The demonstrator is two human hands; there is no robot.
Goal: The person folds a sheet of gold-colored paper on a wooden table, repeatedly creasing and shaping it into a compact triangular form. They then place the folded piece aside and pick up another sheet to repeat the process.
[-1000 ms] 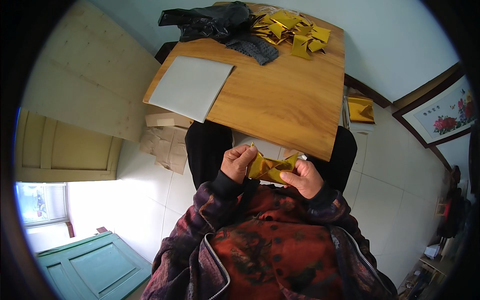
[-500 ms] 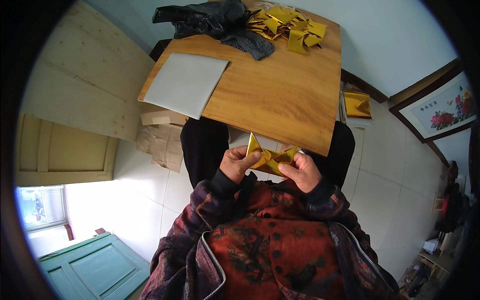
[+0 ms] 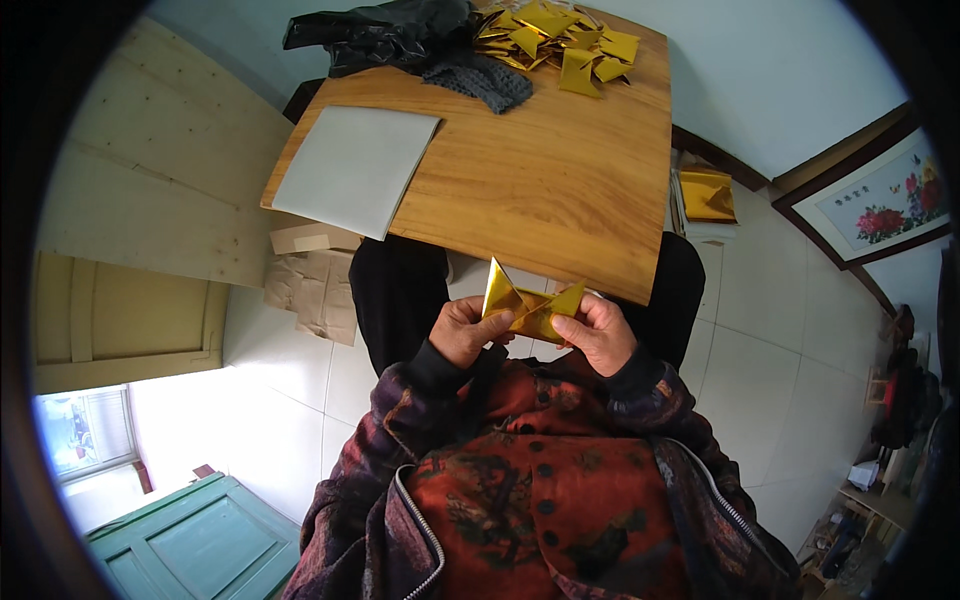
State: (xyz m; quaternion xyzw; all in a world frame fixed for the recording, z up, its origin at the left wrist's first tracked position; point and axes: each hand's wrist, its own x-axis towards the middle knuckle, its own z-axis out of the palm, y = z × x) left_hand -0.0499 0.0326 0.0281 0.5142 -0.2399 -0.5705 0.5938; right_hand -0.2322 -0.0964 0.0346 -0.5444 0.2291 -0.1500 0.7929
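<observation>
Between my hands is a folded gold foil paper (image 3: 533,312), with a pointed corner standing up at its left and another at its right. My left hand (image 3: 466,330) grips its left end, thumb on top. My right hand (image 3: 597,334) pinches the right end, its thumb pressing on the front. The fingers behind the paper are mostly hidden. Both hands are over my lap, just in front of the wooden table's (image 3: 540,190) near edge. At the table's far side lies a heap of folded gold foil pieces (image 3: 545,40).
A black plastic bag (image 3: 385,40) and a dark grey textured cloth (image 3: 482,82) lie beside the heap. Grey-white sheets (image 3: 355,165) overhang the table's left edge. More gold foil paper (image 3: 707,195) sits on a stack right of the table. Flattened brown cardboard (image 3: 312,290) lies on the floor at left.
The view has shifted slightly, so the table sits a little further left and higher. My hands still hold the gold paper; its right corner now stands up more and the folds look flatter.
</observation>
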